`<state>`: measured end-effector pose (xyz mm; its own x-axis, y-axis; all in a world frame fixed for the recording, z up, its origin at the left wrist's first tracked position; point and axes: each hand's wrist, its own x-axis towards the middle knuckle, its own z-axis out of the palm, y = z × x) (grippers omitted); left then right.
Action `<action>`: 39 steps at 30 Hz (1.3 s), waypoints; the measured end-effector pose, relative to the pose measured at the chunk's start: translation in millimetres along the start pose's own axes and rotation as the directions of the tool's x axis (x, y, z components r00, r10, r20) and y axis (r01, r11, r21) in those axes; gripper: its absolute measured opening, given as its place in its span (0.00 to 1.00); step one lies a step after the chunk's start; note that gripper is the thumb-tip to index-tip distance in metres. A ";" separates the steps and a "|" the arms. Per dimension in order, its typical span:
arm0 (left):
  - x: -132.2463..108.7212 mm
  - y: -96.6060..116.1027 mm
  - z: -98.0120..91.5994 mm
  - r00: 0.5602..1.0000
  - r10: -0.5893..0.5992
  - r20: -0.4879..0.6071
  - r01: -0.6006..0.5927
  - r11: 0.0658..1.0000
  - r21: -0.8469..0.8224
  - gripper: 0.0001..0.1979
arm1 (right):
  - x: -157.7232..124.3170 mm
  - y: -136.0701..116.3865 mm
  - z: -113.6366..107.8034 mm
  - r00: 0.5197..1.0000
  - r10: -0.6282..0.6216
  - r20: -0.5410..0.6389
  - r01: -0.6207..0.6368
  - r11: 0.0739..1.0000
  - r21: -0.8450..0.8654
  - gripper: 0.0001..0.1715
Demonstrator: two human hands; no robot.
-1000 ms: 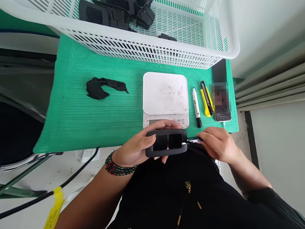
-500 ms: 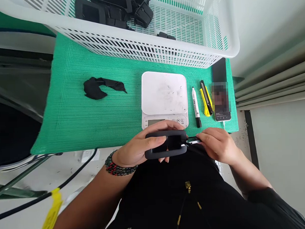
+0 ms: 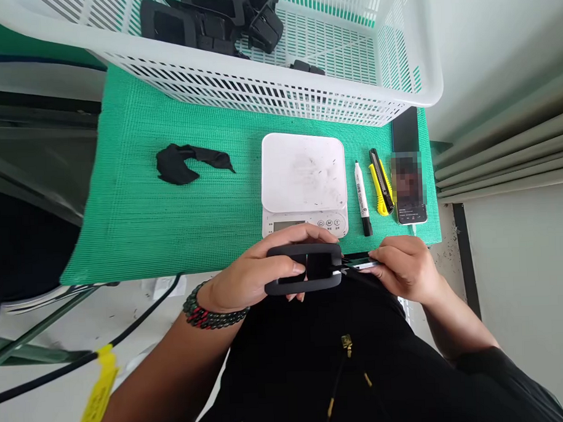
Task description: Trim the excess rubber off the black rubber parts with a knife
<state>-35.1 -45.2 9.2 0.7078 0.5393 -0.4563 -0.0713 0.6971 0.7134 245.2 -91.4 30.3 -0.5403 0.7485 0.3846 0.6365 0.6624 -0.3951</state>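
Tilting the black frame (image 3: 303, 286) flatter than a second before, we clenched it in our left hand (image 3: 247, 278); fingers (image 3: 381, 255) of our right hand (image 3: 406, 271) pinched a thin blade (image 3: 360, 265) at its right end.

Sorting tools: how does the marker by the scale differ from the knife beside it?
The marker is white with black ends; the knife is yellow and black. The marker looks slim, the knife wider and flatter. The marker lies next to the scale, the knife next to the phone. Both lie on the mat.
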 end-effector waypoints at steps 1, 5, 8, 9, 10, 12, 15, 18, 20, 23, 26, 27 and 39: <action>0.0 0.4 -0.4 1.000 -0.007 -0.015 0.007 1.000 0.009 0.24 | 0.0 0.1 -0.1 1.000 0.012 -0.007 -0.012 1.000 0.004 0.18; 0.7 0.1 -2.4 0.999 -0.011 -0.042 0.013 0.999 0.048 0.26 | -2.5 0.8 1.0 0.999 0.036 -0.038 -0.035 0.999 0.020 0.15; -0.1 -2.9 -6.1 0.999 0.013 -0.030 -0.011 0.998 0.055 0.25 | -4.7 1.4 1.7 0.997 0.037 -0.063 -0.035 0.999 0.031 0.13; -0.6 -4.0 -8.1 0.999 0.023 -0.029 -0.021 0.998 0.051 0.24 | -5.1 1.4 1.4 0.996 0.038 -0.075 -0.036 0.999 0.035 0.12; -1.2 -5.0 -10.6 0.999 0.037 -0.021 -0.036 0.998 0.045 0.23 | -5.3 1.4 0.7 0.996 0.040 -0.086 -0.037 0.999 0.039 0.12; -2.1 -5.3 -16.4 0.996 0.092 0.016 -0.092 0.995 0.038 0.23 | -4.7 1.1 -1.8 0.993 0.050 -0.105 -0.046 0.998 0.040 0.10; -2.6 -1.5 -25.6 0.968 0.226 0.108 -0.232 0.972 0.048 0.21 | -3.5 1.4 -8.2 0.987 0.084 -0.134 -0.076 0.995 0.061 0.07; -2.8 3.9 -31.5 0.924 0.361 0.125 -0.369 0.928 0.044 0.19 | -5.9 4.5 -15.7 0.972 0.136 -0.190 -0.119 0.988 0.096 0.04; -2.9 5.7 -33.5 0.892 0.443 0.084 -0.446 0.895 0.020 0.18 | -11.1 8.5 -19.9 0.949 0.182 -0.256 -0.156 0.980 0.120 0.03; -1.9 4.7 -35.1 0.826 0.563 0.012 -0.563 0.827 -0.010 0.18 | -21.2 15.0 -24.2 0.868 0.272 -0.416 -0.197 0.957 0.215 0.03; 1.8 1.1 -36.6 0.713 0.689 -0.130 -0.693 0.721 0.020 0.18 | -25.1 17.9 -28.1 0.709 0.430 -0.558 -0.223 0.888 0.402 0.08; 4.0 -0.5 -37.2 0.656 0.728 -0.200 -0.735 0.676 0.049 0.19 | -23.8 18.0 -30.0 0.648 0.474 -0.596 -0.222 0.866 0.448 0.11; 32.7 -19.7 -50.8 0.217 0.759 -0.614 -0.820 0.483 0.306 0.21 | -4.7 21.7 -58.8 0.294 0.664 -0.687 -0.140 0.741 0.657 0.27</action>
<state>-46.2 -17.2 -46.8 -0.3318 0.9362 0.1157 -0.3997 -0.2506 0.8817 293.9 -82.5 68.9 0.6422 0.6387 0.4239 0.1860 0.4066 -0.8945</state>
